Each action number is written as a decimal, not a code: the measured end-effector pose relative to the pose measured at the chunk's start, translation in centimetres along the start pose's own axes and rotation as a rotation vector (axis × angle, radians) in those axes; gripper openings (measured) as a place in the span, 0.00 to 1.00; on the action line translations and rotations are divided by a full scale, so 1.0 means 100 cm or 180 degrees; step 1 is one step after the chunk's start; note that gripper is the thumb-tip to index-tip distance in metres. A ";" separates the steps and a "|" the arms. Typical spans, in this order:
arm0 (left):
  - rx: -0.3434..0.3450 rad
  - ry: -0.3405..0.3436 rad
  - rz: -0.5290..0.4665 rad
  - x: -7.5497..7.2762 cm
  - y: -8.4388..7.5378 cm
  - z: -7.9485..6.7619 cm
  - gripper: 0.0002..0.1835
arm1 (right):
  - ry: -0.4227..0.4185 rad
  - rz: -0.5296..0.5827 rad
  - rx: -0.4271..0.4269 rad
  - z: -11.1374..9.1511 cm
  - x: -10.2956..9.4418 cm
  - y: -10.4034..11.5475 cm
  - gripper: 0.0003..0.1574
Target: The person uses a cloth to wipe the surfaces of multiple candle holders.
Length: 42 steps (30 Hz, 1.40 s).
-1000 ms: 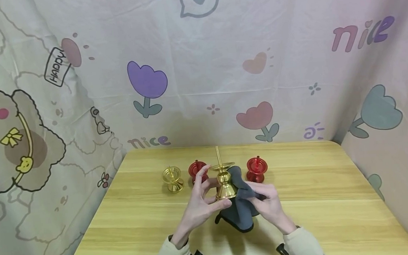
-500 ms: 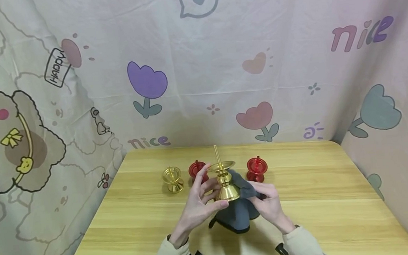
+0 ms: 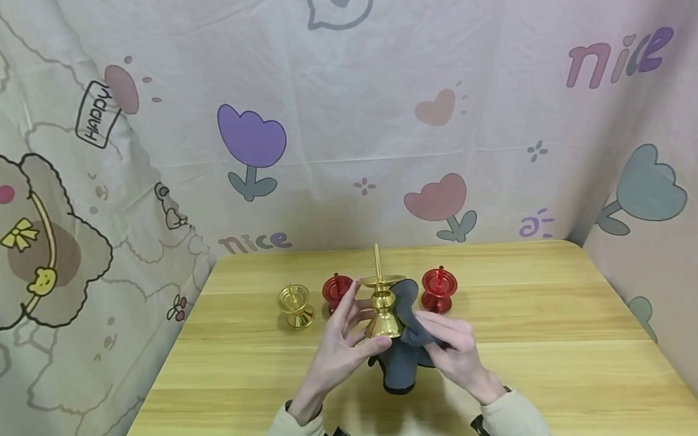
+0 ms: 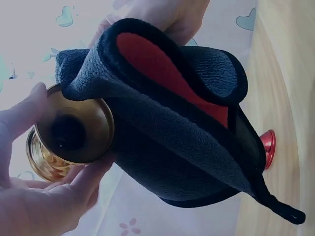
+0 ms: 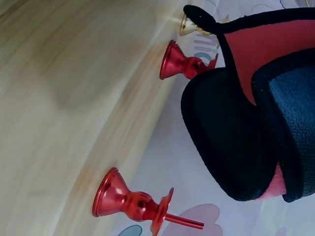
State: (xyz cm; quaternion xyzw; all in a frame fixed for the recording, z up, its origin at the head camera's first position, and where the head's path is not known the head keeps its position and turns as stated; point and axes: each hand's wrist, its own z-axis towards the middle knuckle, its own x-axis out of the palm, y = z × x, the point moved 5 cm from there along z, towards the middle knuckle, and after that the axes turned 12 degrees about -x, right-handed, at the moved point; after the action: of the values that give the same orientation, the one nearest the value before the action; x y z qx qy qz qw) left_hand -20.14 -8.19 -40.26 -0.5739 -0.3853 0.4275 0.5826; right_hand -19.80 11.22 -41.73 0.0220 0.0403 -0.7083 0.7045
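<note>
My left hand (image 3: 337, 357) grips a gold candle holder (image 3: 383, 307) by its base, lifted above the table with its long spike pointing up. In the left wrist view the hollow underside of the candle holder (image 4: 74, 128) shows between thumb and fingers. A dark grey cloth (image 3: 400, 363) with black edging hangs from my right hand (image 3: 458, 352), which pinches it against the candle holder's right side. Red lining shows in the folds of the cloth (image 4: 172, 103) in the left wrist view. The right wrist view does not show the right hand.
On the wooden table (image 3: 545, 326) behind the hands stand a second gold candle holder (image 3: 295, 306), a red one (image 3: 336, 290) partly hidden by the left hand, and another red one (image 3: 438, 289) to the right. A patterned curtain (image 3: 346, 177) hangs behind the table.
The held candle holder tilted slightly and is now upright again, a little higher. The cloth has shifted along its right side, and its hanging lower part has swung and folded narrower.
</note>
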 end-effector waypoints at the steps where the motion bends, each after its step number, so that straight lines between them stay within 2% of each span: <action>1: 0.0054 0.0019 -0.0001 0.000 -0.001 -0.001 0.55 | -0.0012 0.0009 0.0030 0.000 0.000 0.000 0.13; 4: 0.0135 0.0127 -0.0043 0.000 -0.002 -0.002 0.54 | -0.0086 0.0117 0.0198 -0.002 -0.002 -0.003 0.12; 8: 0.0082 0.0257 -0.0168 0.003 -0.002 -0.001 0.54 | -0.0164 0.0205 0.0355 -0.007 -0.002 -0.006 0.11; 10: 0.0011 0.0219 -0.0203 0.003 -0.001 0.000 0.56 | -0.0135 0.0150 0.0279 -0.006 -0.001 -0.006 0.11; 13: -0.0086 0.0017 -0.0181 0.002 -0.001 0.001 0.59 | -0.0018 -0.0066 0.0076 -0.002 0.002 -0.003 0.13; 16: -0.0106 -0.0182 -0.0074 0.000 -0.002 0.000 0.60 | 0.0091 -0.0306 -0.0140 0.004 0.005 0.001 0.12; 18: -0.0049 -0.0227 -0.0029 -0.002 -0.003 -0.001 0.58 | 0.0115 -0.0376 -0.0233 0.007 0.006 0.002 0.12; 21: 0.0124 -0.0149 0.0002 -0.003 -0.006 -0.003 0.56 | 0.0085 -0.0303 -0.0214 0.008 0.005 0.002 0.12; 24: 0.0254 0.0023 -0.0067 -0.003 -0.008 -0.005 0.54 | 0.0002 -0.0025 -0.0003 0.006 0.004 -0.003 0.13; 27: 0.0262 0.0207 -0.0151 -0.001 -0.009 -0.005 0.54 | -0.0052 0.0199 0.0186 0.003 0.003 -0.006 0.13; 29: 0.0185 0.0231 -0.0164 0.001 -0.008 -0.005 0.54 | -0.0044 0.0215 0.0202 0.001 0.003 -0.007 0.13; 31: 0.0099 0.0183 -0.0129 0.002 -0.007 -0.004 0.55 | -0.0002 0.0059 0.0121 0.002 0.004 -0.005 0.13; 35: -0.0028 -0.0076 -0.0021 0.001 -0.005 -0.004 0.58 | 0.0117 -0.0465 -0.0177 0.006 0.007 0.001 0.12; 38: 0.0035 -0.0152 -0.0026 0.000 -0.005 -0.003 0.58 | 0.0201 -0.0759 -0.0391 0.009 0.011 0.006 0.12; 42: 0.0175 -0.0150 0.0051 0.000 -0.008 -0.004 0.49 | 0.0270 -0.0873 -0.0566 0.011 0.013 0.010 0.14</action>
State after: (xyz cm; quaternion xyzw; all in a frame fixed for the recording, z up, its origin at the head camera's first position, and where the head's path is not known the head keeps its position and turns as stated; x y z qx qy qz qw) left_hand -19.74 -8.30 -39.50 -0.5505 -0.3823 0.4560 0.5855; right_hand -18.77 9.79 -40.74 -0.0162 0.1351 -0.7899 0.5980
